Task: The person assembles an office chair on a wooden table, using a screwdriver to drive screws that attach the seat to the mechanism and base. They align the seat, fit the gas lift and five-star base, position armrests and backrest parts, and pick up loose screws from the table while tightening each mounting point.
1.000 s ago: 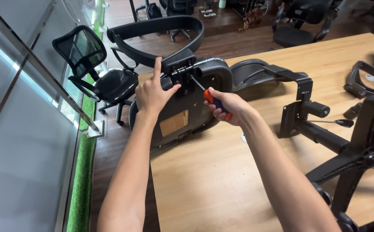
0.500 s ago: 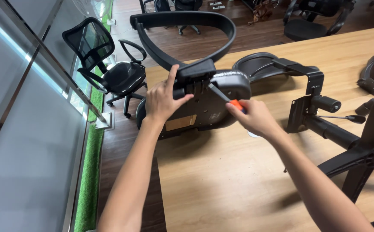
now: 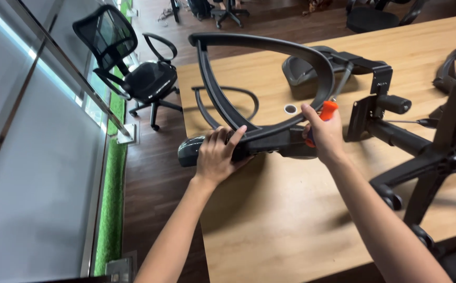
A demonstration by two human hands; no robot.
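Two hands hold a black chair frame at the desk's edge.

The left hand [image 3: 218, 157] grips the lower bar of the frame [image 3: 270, 89], fingers wrapped over it. The right hand [image 3: 323, 133] is closed around an orange-handled screwdriver [image 3: 326, 111] and presses against the same bar. The frame stands tilted on the desk [image 3: 291, 225]. A chair base [image 3: 437, 157] lies to the right, and an assembled chair [image 3: 134, 68] stands on the floor beyond.

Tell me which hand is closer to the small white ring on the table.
Right. The right hand, holding an orange-handled screwdriver, is just beside the white ring; the left hand is farther away.
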